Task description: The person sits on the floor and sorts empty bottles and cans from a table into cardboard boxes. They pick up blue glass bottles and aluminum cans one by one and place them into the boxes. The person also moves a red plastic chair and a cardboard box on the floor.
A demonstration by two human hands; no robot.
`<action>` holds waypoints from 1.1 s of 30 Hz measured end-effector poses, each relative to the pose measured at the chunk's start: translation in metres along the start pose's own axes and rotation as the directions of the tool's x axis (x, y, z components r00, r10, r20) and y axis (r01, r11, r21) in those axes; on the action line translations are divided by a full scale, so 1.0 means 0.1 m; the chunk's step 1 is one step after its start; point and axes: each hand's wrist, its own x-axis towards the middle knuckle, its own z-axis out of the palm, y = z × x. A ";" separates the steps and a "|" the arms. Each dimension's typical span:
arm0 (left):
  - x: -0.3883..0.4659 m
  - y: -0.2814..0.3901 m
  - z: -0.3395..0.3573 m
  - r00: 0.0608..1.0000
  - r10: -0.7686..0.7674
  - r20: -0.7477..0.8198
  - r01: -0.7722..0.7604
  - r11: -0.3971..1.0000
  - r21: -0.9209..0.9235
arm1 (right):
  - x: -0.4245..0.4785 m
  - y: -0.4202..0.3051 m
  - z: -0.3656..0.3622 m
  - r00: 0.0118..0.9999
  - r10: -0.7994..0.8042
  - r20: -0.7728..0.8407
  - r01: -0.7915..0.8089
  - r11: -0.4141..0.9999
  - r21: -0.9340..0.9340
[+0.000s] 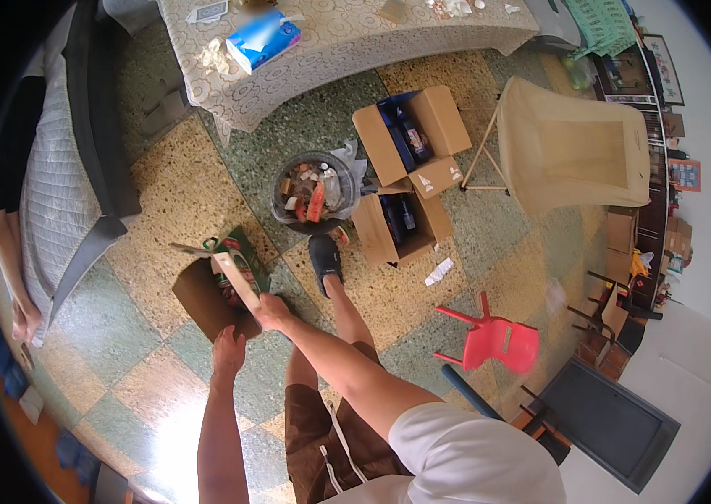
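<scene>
A cardboard carton (pixel 204 296) with a green printed side and raised flaps is tilted in front of me at the left. Red and green cans (pixel 227 290) show partly inside it. My right hand (pixel 273 312) grips the carton's near right edge. At its lower edge is my left hand (pixel 228 351), fingers against the cardboard; whether they close on it is hard to tell. A lined waste bin (pixel 315 194) holding watermelon rind and scraps stands farther off, beyond my dark clog (pixel 325 259).
Two opened cartons (pixel 443 120) (pixel 371 230) with dark bottles sit right of the bin. A beige folding chair (pixel 569 151) and a small red chair (pixel 501 343) are at the right. A cloth-covered table (pixel 343 57) spans the far side. Another person's feet (pixel 26 321) rest on a grey couch (pixel 62 208).
</scene>
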 end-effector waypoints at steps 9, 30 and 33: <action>0.08 0.11 0.33 0.996 0.033 -0.079 -0.041 0.993 -0.109 | -0.49 0.81 -0.71 0.984 -0.143 -0.107 0.142 0.990 -0.021; 0.64 1.45 1.16 0.877 -0.308 -0.367 0.352 0.934 0.058 | 0.94 2.50 -5.39 0.804 -0.465 -0.370 0.007 0.629 -0.777; 0.64 1.58 1.10 0.880 -0.345 -0.326 0.399 0.910 0.114 | 1.22 2.43 -5.53 0.931 -0.288 -0.222 -0.049 0.507 -0.860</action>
